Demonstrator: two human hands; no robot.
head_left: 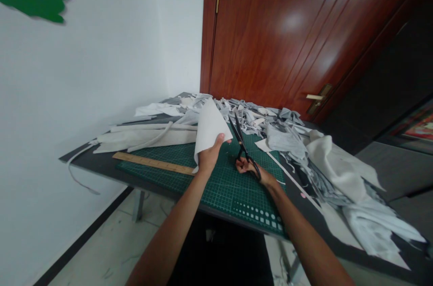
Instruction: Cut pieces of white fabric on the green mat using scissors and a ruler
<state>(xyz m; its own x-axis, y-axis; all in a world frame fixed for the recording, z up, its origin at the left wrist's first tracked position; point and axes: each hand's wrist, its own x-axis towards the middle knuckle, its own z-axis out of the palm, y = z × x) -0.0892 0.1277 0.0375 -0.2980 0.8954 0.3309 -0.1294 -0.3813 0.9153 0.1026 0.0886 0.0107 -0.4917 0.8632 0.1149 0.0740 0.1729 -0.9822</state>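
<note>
My two hands are apart, close to each other above the mat but not touching. My left hand (209,156) is clamped on a single piece of white fabric (209,130), gripping its lower end so that the piece stands up and curls over. My right hand (249,166) is closed on one pair of long black tailor's scissors (244,147), with the blades pointing up and away from me, just beside the edge of the white piece. I cannot tell whether they touch it.

Below my hands lies one green gridded cutting mat (237,196), on a dark grey table top (89,164). One wooden ruler (154,163) rests on the left part of the mat. Beyond it lie several long, pale strips of cloth (145,138). Farther back is a heap of grey and white fabric scraps (250,112), too jumbled to count. To my right, a large pile of white and grey cloth (355,186) spills over the table's edge. Behind the table stands one reddish-brown wooden door (270,29) with one brass lever handle (318,99).
</note>
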